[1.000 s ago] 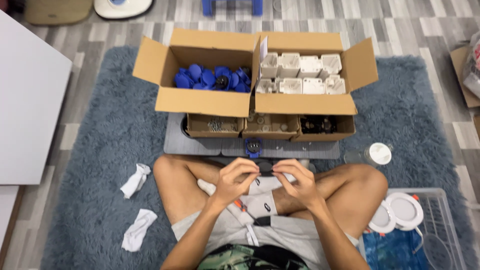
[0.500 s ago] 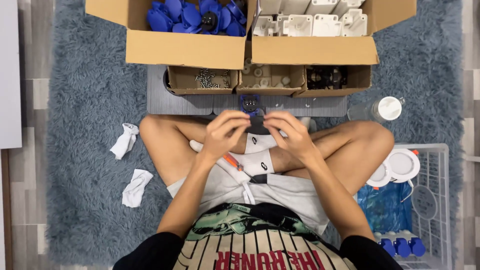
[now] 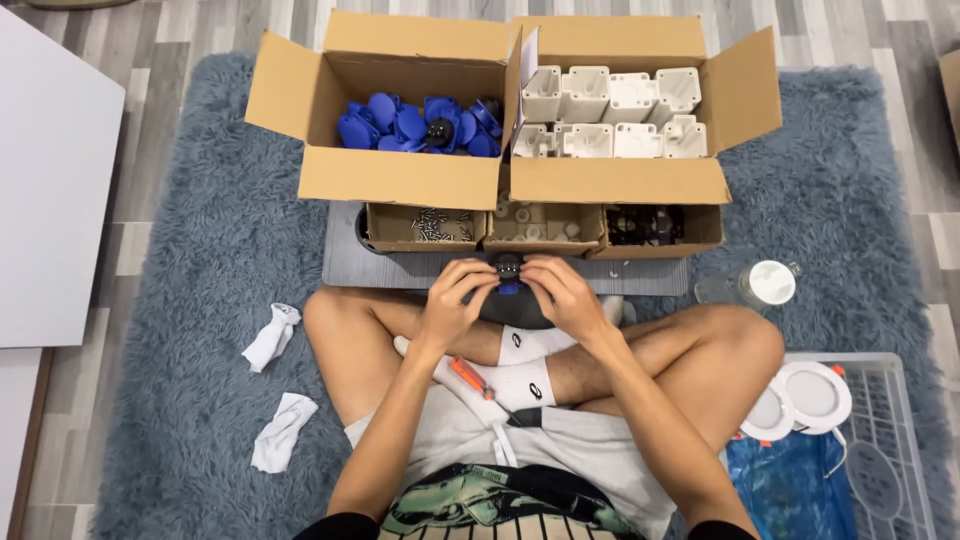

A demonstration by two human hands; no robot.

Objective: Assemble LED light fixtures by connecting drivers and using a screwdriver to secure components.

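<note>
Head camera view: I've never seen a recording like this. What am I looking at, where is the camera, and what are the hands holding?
The camera sits on a person's head, looking down at their crossed legs on a grey rug. The left hand and right hand together pinch a small black-and-blue part. Ahead stand a box of blue parts, a box of white parts, and three small trays, one holding screws. An orange-handled screwdriver lies on the lap. White cloths lie on the rug.

Both arms reach forward, left hand (image 3: 455, 300) and right hand (image 3: 560, 295) curled close together.
</note>
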